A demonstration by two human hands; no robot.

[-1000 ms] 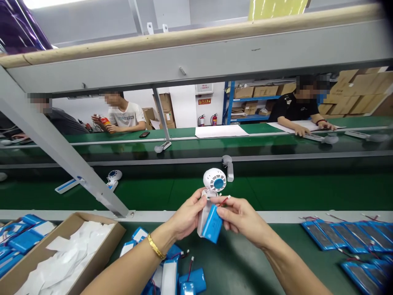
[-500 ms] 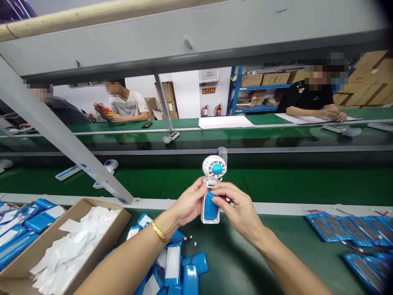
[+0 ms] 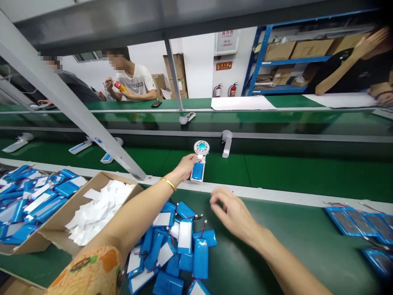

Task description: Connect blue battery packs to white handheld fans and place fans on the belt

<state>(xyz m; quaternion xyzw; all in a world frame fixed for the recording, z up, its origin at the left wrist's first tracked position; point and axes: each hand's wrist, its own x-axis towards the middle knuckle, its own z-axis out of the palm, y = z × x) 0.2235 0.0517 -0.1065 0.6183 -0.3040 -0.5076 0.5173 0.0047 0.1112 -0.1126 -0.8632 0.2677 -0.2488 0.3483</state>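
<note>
My left hand (image 3: 186, 167) grips a small white handheld fan (image 3: 205, 152) by its side, at the far edge of my bench over the green belt. The fan has a round grille with a turquoise centre, and its open handle holds a blue battery pack (image 3: 197, 171). My right hand (image 3: 235, 213) hovers apart from it, nearer to me, holding nothing, with fingers loosely curved and a gap to the thumb. Below my left forearm lies a loose pile of blue battery packs (image 3: 201, 258), several with white pads and thin leads with white plugs.
A cardboard box of white paper slips (image 3: 98, 209) stands left, beside a box heaped with blue packs (image 3: 39, 196). Flat dark-faced packs (image 3: 353, 221) lie in rows at right. Another fan (image 3: 227, 145) rests on the belt. A slanting metal post (image 3: 92, 110) rises at left. People sit opposite.
My left hand has carried the fan forward, out over the belt. My right hand has let go of the battery pack in the handle and drawn back. The view has shifted.
</note>
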